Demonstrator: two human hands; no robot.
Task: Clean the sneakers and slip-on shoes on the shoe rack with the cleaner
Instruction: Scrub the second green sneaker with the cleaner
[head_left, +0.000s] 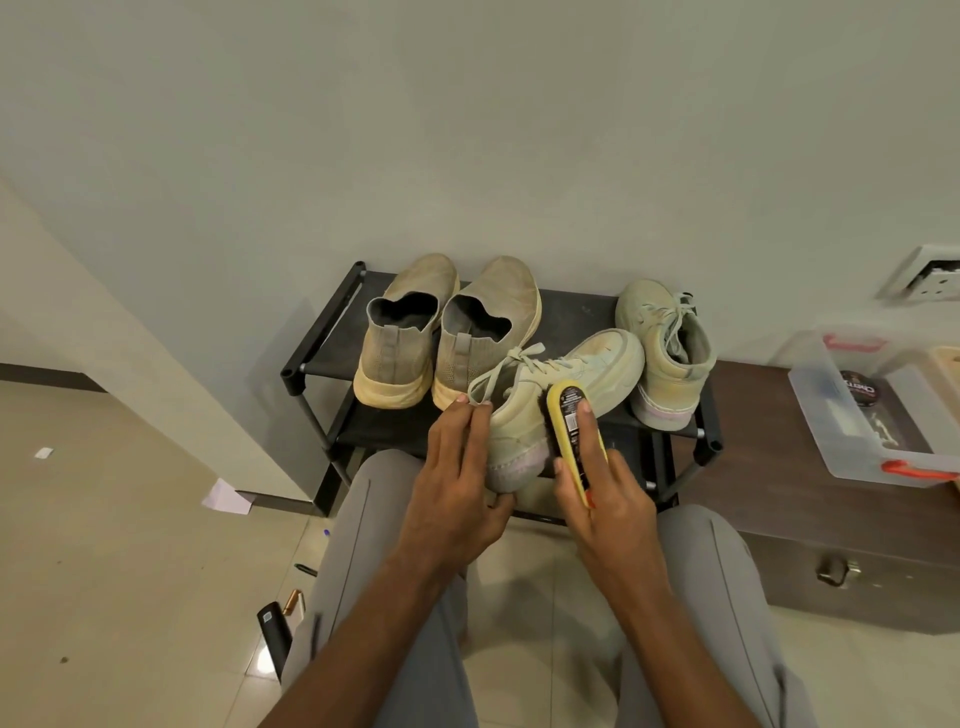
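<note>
A: So, from the head camera, what are the hands doing?

B: The left hand (457, 488) grasps the heel end of a pale lace-up sneaker (561, 395), thumb under the sole and fingers curled over the collar beside the laces. The sneaker is tilted, toe pointing toward 2 o'clock, over the front edge of the black shoe rack (322, 338).

A: And the right hand?

B: The right hand (608, 493) is wrapped around a yellow brush (571, 415), index finger laid along its labelled back. The bristle side lies against the sneaker's side, near the heel.

A: Where are the other shoes?

B: 2 tan slip-on shoes (447, 332) stand side by side on the rack's top shelf at about 11 o'clock from the hands, heels toward the camera. The second sneaker (667, 353) stands at 1 o'clock, on the rack's right end, just beside the held one's toe.

A: Anything around the rack?

B: A clear plastic box (852, 415) with red latches sits on a dark wooden trunk (779, 519) at 3 o'clock. Grey trousers (363, 545) fill the bottom, and scraps of paper (228, 496) lie on the tiled floor at 9 o'clock.
</note>
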